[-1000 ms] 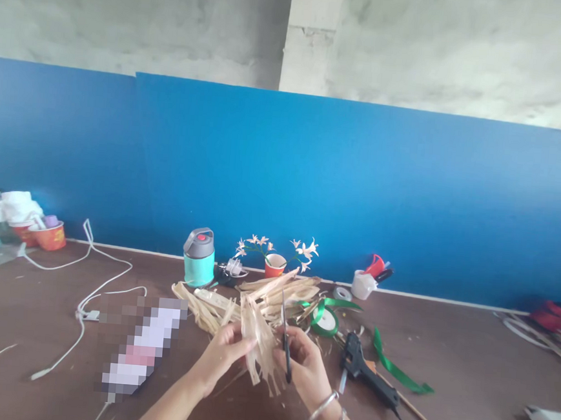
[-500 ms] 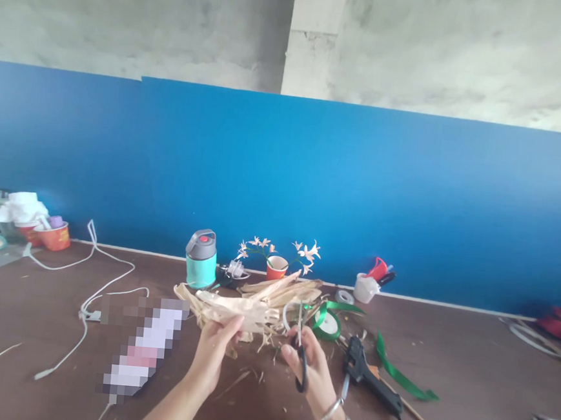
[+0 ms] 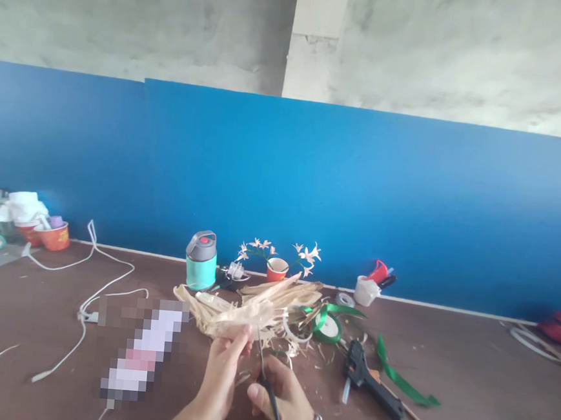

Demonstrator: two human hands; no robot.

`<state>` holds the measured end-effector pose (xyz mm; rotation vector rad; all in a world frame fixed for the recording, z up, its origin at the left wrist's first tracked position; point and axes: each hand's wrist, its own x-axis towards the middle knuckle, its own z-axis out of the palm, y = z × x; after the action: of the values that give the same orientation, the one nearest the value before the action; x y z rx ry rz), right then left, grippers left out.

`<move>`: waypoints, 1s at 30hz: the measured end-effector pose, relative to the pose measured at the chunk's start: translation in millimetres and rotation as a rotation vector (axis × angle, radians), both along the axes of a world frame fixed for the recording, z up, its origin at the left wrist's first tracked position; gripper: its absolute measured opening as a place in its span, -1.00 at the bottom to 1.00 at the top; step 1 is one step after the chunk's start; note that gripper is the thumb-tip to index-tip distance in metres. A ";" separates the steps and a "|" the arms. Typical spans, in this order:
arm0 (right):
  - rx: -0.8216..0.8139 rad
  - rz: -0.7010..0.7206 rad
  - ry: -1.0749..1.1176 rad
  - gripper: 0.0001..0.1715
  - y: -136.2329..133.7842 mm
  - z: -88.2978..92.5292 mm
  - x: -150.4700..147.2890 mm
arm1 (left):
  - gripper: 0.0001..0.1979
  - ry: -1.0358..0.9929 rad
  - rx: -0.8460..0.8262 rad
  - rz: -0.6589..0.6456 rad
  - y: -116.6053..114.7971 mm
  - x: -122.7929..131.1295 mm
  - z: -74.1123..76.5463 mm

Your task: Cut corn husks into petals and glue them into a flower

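Your right hand point(image 3: 285, 395), clamped on the slim, dark-handled scissors point(image 3: 271, 397), had swung leftward, bringing the thin metal blades point(image 3: 261, 354) close beside the work. Your left hand point(image 3: 222, 370) pinched the papery, pale, husk-like sheet point(image 3: 232, 329) before a heap of long, fibrous strips point(image 3: 298, 294).

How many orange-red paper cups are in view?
3: one orange-red paper cup behind the pale dry leaf strips; two more at far left, a front one and a partly hidden one. Others may be hidden.
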<state>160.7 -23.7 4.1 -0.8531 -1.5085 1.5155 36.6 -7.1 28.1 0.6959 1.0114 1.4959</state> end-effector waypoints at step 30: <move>-0.034 -0.227 -0.220 -0.42 -0.5 2.9 -7.5 | -0.61 -0.166 -0.073 -0.163 -3.7 6.3 1.3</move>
<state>153.2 -24.1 6.9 -1.2008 -1.4853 1.3180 43.0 -10.8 29.4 0.5781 0.8576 1.3449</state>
